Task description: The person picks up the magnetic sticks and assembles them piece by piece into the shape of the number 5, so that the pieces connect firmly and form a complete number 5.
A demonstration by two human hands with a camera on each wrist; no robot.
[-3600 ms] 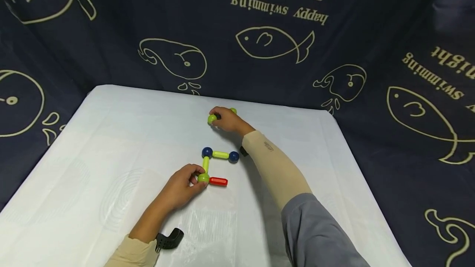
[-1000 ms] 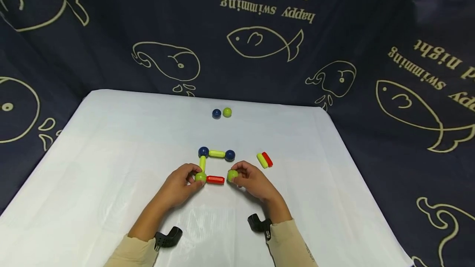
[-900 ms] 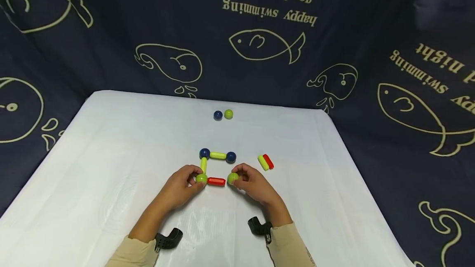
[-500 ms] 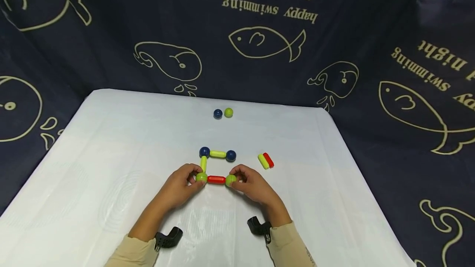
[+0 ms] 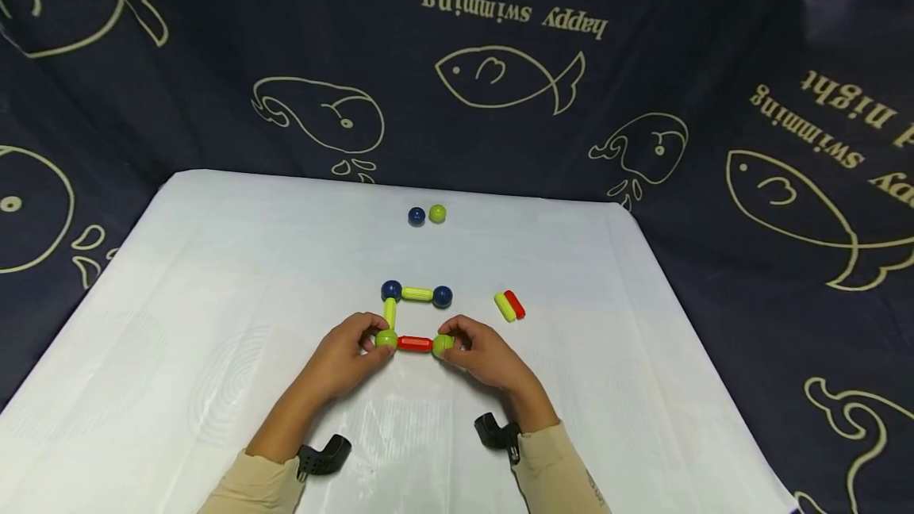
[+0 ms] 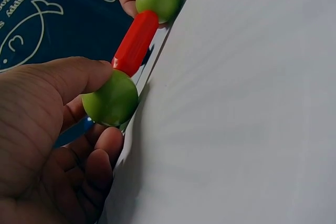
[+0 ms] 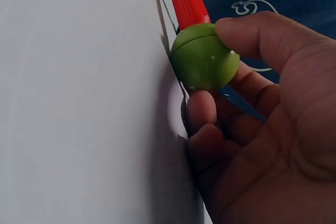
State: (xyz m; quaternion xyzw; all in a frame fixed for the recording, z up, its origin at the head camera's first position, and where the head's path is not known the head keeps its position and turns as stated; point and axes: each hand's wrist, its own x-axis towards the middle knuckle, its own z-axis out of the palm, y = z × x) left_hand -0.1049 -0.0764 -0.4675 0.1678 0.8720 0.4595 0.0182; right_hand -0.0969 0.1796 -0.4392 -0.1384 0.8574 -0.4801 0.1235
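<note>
My left hand [image 5: 350, 354] pinches a green ball [image 6: 111, 98] at the near left corner of a shape of balls and rods. At the near right corner, my right hand [image 5: 485, 351] pinches a second green ball [image 7: 205, 59] between thumb and fingers. A red rod [image 5: 415, 343] joins the two balls, touching both. From the left ball a yellow-green rod [image 5: 389, 313] runs back to a dark blue ball [image 5: 391, 290]. Another yellow-green rod [image 5: 417, 293] links that to a second blue ball [image 5: 443, 297]. Between this blue ball and the right green ball is a gap.
A loose yellow-green rod [image 5: 505, 307] and a red rod [image 5: 515, 304] lie side by side to the right. Farther back sit a blue ball [image 5: 416, 216] and a green ball [image 5: 438, 213]. Behind the white table [image 5: 286, 228] hangs a dark blue fish-patterned cloth [image 5: 500, 149].
My right hand has come back from the far side with a green ball and moved left, bringing it against the red rod's free end. The left hand keeps its place.
</note>
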